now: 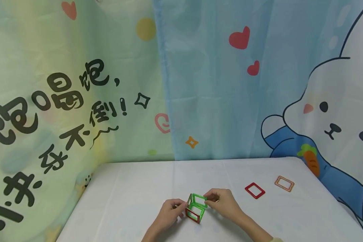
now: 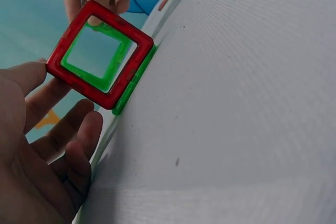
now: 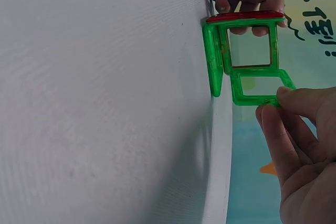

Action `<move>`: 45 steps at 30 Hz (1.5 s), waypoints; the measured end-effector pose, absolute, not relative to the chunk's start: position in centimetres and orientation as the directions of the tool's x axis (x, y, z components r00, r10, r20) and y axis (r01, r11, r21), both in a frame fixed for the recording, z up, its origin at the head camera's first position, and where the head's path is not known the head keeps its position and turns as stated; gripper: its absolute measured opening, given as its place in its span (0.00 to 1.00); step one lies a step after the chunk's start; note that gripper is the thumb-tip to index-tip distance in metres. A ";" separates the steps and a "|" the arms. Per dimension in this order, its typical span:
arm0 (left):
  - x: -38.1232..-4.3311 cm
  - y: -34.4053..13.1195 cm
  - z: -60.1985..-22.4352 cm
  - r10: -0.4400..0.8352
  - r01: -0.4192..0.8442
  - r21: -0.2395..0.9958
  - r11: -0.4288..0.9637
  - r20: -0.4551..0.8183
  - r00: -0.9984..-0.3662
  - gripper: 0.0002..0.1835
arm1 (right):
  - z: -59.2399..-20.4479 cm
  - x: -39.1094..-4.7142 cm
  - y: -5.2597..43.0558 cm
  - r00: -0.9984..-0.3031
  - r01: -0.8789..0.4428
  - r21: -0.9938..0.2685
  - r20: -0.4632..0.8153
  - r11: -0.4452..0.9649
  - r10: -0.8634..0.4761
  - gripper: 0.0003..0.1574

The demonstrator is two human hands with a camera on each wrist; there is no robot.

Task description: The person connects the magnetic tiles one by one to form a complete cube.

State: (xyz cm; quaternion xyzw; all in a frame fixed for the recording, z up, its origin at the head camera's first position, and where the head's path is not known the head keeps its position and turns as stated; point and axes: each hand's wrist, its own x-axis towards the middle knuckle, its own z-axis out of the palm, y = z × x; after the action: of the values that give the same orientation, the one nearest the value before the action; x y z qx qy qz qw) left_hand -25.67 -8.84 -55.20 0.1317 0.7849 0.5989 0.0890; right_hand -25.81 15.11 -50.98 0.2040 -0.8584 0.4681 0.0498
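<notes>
A partly built box of square magnetic tile frames, green and red, stands low over the white table. My left hand (image 1: 170, 212) pinches a corner of the red magnetic tile (image 2: 123, 27) between thumb and index finger; its other fingers are loosely bent. On the opposite side, my right hand (image 1: 225, 203) pinches the outer edge of a green magnetic tile (image 3: 254, 100) with thumb and fingertips. That tile joins the rest along one edge and leans outward. Another green tile (image 3: 213, 59) forms the side nearest the tabletop.
To the right on the white table (image 1: 133, 188) lie a loose red frame tile (image 1: 250, 193) and an orange rectangular frame tile (image 1: 282, 187), apart from each other. Behind the table hangs a printed curtain (image 1: 205, 117) with hearts, lettering and a cartoon animal.
</notes>
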 end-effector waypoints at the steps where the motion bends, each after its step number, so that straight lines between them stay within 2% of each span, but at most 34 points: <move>1: -25.7 -8.8 -55.2 0.313 0.098 0.965 0.245 0.017 -0.950 0.13 | -51.0 -25.8 15.1 -0.913 -0.394 -0.785 0.273 0.479 -0.303 0.09; 45: -25.2 -8.8 -55.2 0.317 0.091 0.966 0.244 0.009 -0.948 0.13 | -52.4 -25.5 14.7 -0.936 -0.341 -0.811 0.250 0.475 -0.246 0.09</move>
State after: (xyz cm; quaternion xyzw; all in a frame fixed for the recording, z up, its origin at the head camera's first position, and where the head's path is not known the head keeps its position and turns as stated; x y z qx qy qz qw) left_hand -25.20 -8.85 -55.19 0.1302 0.7830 0.6009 0.0939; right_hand -25.53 14.66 -52.42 0.1712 -0.8574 0.4828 0.0495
